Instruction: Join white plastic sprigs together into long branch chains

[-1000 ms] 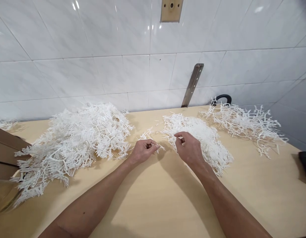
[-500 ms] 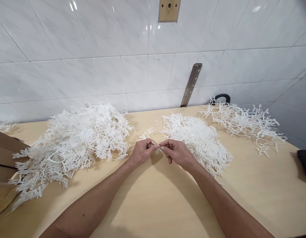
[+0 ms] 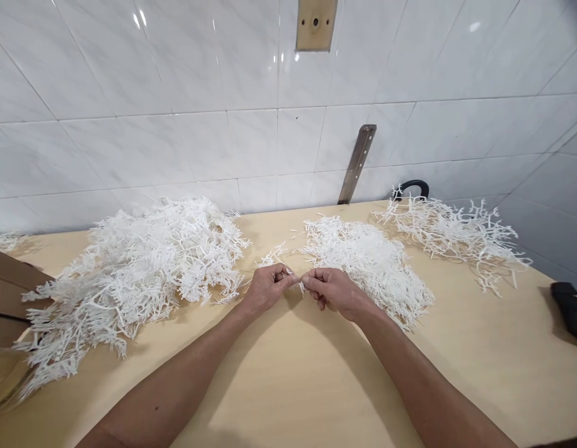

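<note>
My left hand and my right hand meet fingertip to fingertip just above the table. Both are closed in a pinch on a small white branched sprig, mostly hidden by the fingers. Left of them lies a big tangled heap of white branched sprigs. Close to my right hand is a flatter pile of short white pieces, partly behind my right wrist. A few loose white bits lie just beyond my left hand.
Bare, longer white stems are heaped at the back right, with a black curved handle behind them. A black object sits at the right edge. A brown box stands at the left. A slotted metal strip leans against the tiled wall.
The view has shifted slightly. Both hands stay together in nearly the same place, still pinching the small sprig; the right fingers have moved a little.
</note>
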Action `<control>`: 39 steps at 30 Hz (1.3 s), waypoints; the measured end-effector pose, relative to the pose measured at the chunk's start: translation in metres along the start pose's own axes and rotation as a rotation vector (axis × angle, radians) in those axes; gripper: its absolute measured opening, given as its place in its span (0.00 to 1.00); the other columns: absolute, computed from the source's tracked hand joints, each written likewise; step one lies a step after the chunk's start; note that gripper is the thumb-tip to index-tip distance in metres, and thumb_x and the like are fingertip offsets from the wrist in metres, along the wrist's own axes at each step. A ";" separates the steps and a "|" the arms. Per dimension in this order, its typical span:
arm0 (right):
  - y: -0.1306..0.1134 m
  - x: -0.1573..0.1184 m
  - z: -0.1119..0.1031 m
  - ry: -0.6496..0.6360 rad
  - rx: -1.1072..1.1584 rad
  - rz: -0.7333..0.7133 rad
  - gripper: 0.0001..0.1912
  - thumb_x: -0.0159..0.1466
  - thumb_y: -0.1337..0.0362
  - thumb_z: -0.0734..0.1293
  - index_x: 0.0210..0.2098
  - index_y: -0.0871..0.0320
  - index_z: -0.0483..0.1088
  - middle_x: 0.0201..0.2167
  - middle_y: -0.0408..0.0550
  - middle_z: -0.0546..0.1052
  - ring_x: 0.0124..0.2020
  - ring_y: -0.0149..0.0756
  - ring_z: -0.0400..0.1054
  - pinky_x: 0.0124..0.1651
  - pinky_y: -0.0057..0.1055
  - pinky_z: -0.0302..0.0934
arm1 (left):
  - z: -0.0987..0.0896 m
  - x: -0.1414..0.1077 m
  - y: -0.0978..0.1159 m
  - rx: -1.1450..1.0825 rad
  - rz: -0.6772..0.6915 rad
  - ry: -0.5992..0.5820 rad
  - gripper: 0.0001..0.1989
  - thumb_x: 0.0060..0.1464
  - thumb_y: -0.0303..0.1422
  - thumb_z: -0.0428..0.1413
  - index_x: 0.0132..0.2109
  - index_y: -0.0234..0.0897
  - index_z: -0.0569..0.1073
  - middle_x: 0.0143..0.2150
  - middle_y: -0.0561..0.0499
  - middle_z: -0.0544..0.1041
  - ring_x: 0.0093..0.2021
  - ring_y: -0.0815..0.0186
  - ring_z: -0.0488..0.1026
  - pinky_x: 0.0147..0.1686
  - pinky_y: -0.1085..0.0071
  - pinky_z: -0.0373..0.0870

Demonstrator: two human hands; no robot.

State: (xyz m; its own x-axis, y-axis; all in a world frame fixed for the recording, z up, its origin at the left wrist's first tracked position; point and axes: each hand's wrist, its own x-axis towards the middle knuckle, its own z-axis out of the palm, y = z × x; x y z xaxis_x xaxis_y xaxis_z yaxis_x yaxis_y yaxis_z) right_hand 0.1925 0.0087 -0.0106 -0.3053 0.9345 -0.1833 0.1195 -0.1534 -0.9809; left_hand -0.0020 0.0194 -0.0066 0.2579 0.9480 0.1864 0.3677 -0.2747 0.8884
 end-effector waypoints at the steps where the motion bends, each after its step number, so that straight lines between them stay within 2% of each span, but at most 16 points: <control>1: 0.000 0.000 0.000 -0.009 0.012 0.016 0.15 0.57 0.52 0.72 0.28 0.59 0.71 0.19 0.39 0.67 0.18 0.26 0.60 0.20 0.24 0.57 | 0.000 0.000 0.000 -0.006 -0.001 0.001 0.13 0.53 0.41 0.59 0.30 0.34 0.75 0.21 0.57 0.64 0.24 0.72 0.59 0.26 0.75 0.55; 10: -0.004 -0.001 0.001 -0.063 0.158 0.053 0.20 0.51 0.49 0.76 0.27 0.58 0.69 0.19 0.38 0.66 0.20 0.25 0.58 0.22 0.24 0.53 | -0.003 0.000 0.004 -0.083 -0.017 -0.011 0.14 0.52 0.42 0.59 0.30 0.34 0.75 0.21 0.57 0.63 0.24 0.72 0.57 0.25 0.74 0.53; 19: -0.002 -0.001 -0.004 -0.115 0.197 0.031 0.21 0.52 0.48 0.77 0.28 0.59 0.69 0.21 0.39 0.68 0.21 0.24 0.58 0.23 0.24 0.53 | -0.004 0.002 0.004 -0.170 -0.039 -0.068 0.19 0.52 0.48 0.57 0.29 0.34 0.72 0.21 0.57 0.62 0.23 0.73 0.56 0.23 0.74 0.52; 27: -0.008 -0.004 0.000 -0.089 0.156 0.039 0.21 0.54 0.48 0.74 0.26 0.59 0.69 0.21 0.40 0.68 0.20 0.24 0.59 0.22 0.24 0.55 | -0.004 0.001 0.003 -0.128 -0.006 -0.066 0.18 0.54 0.46 0.57 0.27 0.34 0.71 0.21 0.58 0.61 0.24 0.73 0.54 0.25 0.74 0.51; 32: -0.007 -0.004 0.002 -0.066 0.100 -0.004 0.20 0.54 0.48 0.74 0.27 0.59 0.70 0.20 0.40 0.67 0.20 0.26 0.60 0.21 0.24 0.56 | -0.003 -0.001 0.007 -0.113 -0.032 -0.036 0.18 0.53 0.45 0.57 0.25 0.35 0.68 0.21 0.58 0.60 0.24 0.73 0.54 0.25 0.73 0.51; 39: -0.007 -0.003 0.002 -0.048 0.038 0.019 0.17 0.56 0.50 0.72 0.28 0.58 0.69 0.19 0.39 0.68 0.18 0.26 0.61 0.20 0.25 0.56 | -0.003 0.000 0.009 -0.139 -0.050 -0.034 0.20 0.52 0.46 0.58 0.24 0.36 0.67 0.20 0.58 0.58 0.23 0.73 0.53 0.24 0.73 0.50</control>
State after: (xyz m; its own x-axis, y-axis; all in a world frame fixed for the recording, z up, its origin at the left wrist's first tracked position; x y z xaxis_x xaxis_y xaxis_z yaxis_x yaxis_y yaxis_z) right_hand 0.1909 0.0064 -0.0038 -0.3481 0.9150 -0.2038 0.0895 -0.1840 -0.9788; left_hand -0.0017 0.0169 0.0030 0.2732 0.9533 0.1285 0.2538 -0.2003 0.9463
